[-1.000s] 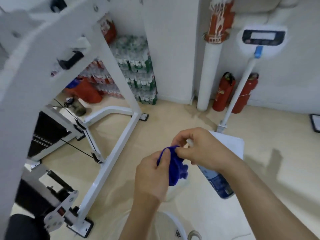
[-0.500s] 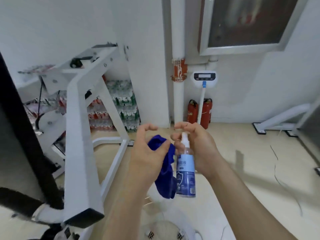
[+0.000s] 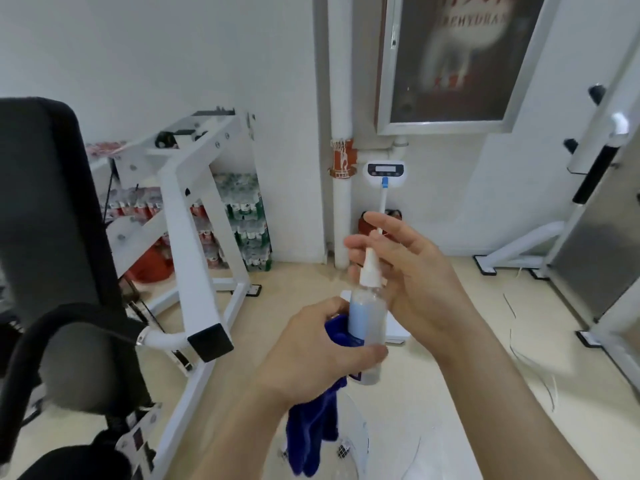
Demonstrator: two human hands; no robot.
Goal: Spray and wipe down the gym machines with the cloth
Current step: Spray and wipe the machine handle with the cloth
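Fingers of the left hand are clamped around the lower body of the spray bottle, pinning the blue cloth against it; the cloth hangs below the bottle. Right hand sits just behind the bottle's white nozzle, fingers spread apart. Left of the bottle stands a white gym machine.

Bottle upright between both hands, cloth hanging below the left hand; machine at left, scale behind.
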